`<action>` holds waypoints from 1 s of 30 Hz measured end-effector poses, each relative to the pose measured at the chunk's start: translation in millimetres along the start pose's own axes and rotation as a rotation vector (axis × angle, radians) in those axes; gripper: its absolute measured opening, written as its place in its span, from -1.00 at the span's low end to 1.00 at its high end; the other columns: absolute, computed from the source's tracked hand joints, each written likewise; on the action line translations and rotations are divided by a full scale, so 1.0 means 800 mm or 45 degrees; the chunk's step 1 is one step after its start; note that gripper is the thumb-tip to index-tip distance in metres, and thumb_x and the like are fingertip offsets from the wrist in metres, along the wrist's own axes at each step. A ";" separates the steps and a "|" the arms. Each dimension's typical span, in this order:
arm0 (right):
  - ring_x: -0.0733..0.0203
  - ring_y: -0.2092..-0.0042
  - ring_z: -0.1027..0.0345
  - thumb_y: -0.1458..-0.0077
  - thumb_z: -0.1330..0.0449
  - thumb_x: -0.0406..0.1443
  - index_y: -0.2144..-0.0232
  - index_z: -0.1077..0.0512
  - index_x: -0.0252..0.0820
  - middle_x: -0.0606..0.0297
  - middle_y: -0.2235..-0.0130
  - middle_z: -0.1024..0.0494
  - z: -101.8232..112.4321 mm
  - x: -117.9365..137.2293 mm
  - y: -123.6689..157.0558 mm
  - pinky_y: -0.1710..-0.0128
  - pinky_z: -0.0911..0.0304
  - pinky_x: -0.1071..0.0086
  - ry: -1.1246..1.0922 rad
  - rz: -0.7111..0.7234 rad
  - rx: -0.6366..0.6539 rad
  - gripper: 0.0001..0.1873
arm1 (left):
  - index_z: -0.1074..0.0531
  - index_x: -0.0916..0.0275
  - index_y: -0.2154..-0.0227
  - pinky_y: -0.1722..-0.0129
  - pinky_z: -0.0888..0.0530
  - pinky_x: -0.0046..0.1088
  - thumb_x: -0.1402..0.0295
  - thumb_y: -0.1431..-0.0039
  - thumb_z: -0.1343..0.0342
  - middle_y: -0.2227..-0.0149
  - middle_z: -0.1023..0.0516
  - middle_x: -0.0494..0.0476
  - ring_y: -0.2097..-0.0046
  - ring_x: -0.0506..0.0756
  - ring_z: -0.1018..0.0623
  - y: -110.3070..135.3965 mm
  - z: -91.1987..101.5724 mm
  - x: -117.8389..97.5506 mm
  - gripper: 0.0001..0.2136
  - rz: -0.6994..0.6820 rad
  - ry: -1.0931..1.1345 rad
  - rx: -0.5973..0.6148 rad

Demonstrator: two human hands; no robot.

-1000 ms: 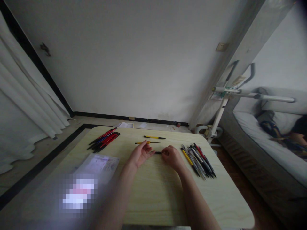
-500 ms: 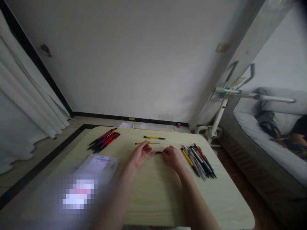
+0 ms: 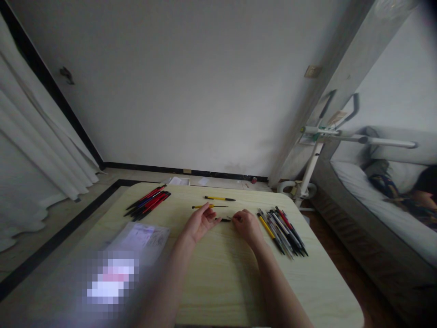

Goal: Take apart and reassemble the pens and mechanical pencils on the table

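Note:
Over the middle of the table, my left hand [image 3: 200, 223] has its fingers curved and apart, the thumb tip close to a short black pen part [image 3: 226, 220]. At the part's other end is my right hand [image 3: 248, 225], its thumb and fingers pinched together. Something small and thin shows at those fingertips, too fine to make out. Whether the black part is held or rests on the table is unclear. Just beyond my left fingers lies a yellow pen barrel [image 3: 200, 207] with a thin refill sticking out. Farther back is a whole yellow-and-black pen [image 3: 220, 198].
Red, black and blue pens [image 3: 148, 202] lie in a pile at the table's far left. Mixed pens [image 3: 283, 232] are heaped on the right. A clear plastic packet [image 3: 145, 237] lies by my left forearm, beside a blurred bright patch. A person's arm [image 3: 423, 200] shows at far right.
Both hands stay almost in place around the black pen part. The view has shifted slightly, and a small thin thing at my right fingertips shows a little more clearly.

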State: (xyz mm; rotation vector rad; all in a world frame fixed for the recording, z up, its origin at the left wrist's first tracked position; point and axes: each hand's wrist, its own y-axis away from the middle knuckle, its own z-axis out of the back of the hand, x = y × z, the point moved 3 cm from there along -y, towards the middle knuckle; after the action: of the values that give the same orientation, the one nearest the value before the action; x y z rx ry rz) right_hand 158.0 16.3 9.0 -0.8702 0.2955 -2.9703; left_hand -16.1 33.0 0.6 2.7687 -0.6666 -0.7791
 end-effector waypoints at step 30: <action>0.32 0.54 -0.20 0.16 -0.08 -0.26 0.52 -0.43 -0.24 0.29 0.54 -0.45 -0.001 -0.004 -0.011 0.52 -0.13 0.46 -0.699 -0.055 -0.282 -0.83 | -0.36 0.32 0.52 0.33 -0.44 -0.41 0.41 0.00 -0.11 0.60 -0.46 0.02 0.52 -0.04 -0.47 -0.002 0.004 0.000 -0.91 -0.047 -0.051 -0.079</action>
State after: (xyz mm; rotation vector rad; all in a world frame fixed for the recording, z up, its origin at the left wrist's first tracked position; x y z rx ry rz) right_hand 160.3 25.0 8.8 -1.6740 0.5839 -2.6166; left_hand -17.3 34.1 -2.8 2.7239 -0.5894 -0.8495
